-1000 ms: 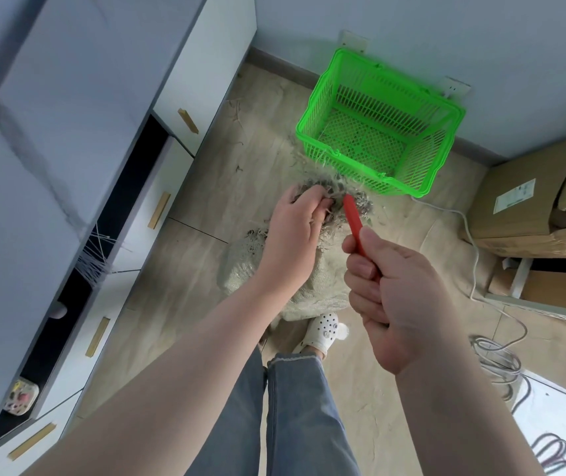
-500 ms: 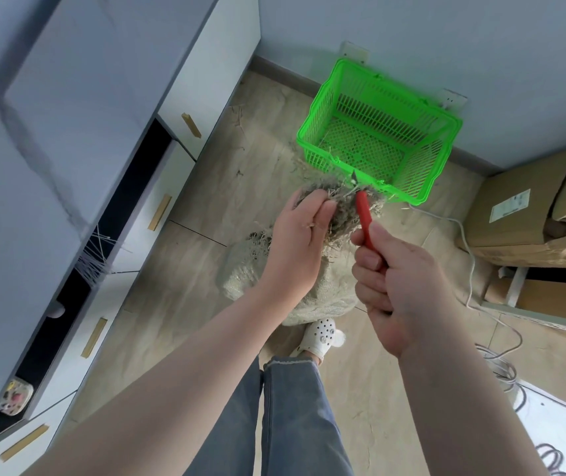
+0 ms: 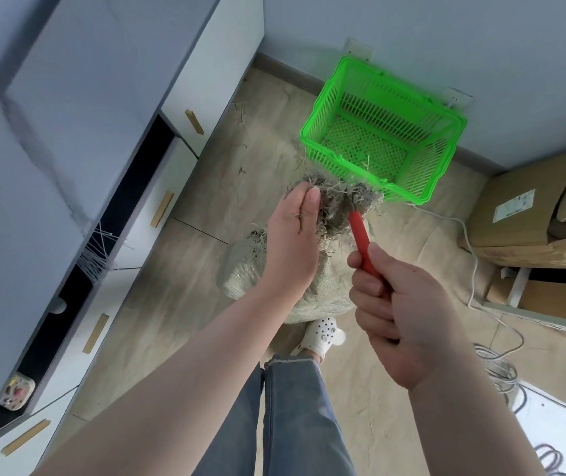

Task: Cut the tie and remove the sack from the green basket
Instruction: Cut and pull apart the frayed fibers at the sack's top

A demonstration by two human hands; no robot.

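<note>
Floor (image 3: 185, 255): pale wood-look boards, strewn with straw.
Sack (image 3: 312, 290): pale woven, frayed bunched neck, standing on floor beside green basket (image 3: 383, 132).
Left hand (image 3: 291, 242): grip pinching sack neck.
Right hand (image 3: 401, 321): grip clamped on red cutter (image 3: 362, 240), tip at neck.

So the sack (image 3: 312, 290) sits on the floor (image 3: 206, 187) right in front of the person's shoe (image 3: 321, 334), with the basket (image 3: 381, 94) just behind it, against the back wall. Cabinets (image 3: 102, 132) run down the left side. Cardboard boxes (image 3: 522, 218) are stacked off to the right, and a coiled cable (image 3: 498, 369) lies on the floor in front of them.
</note>
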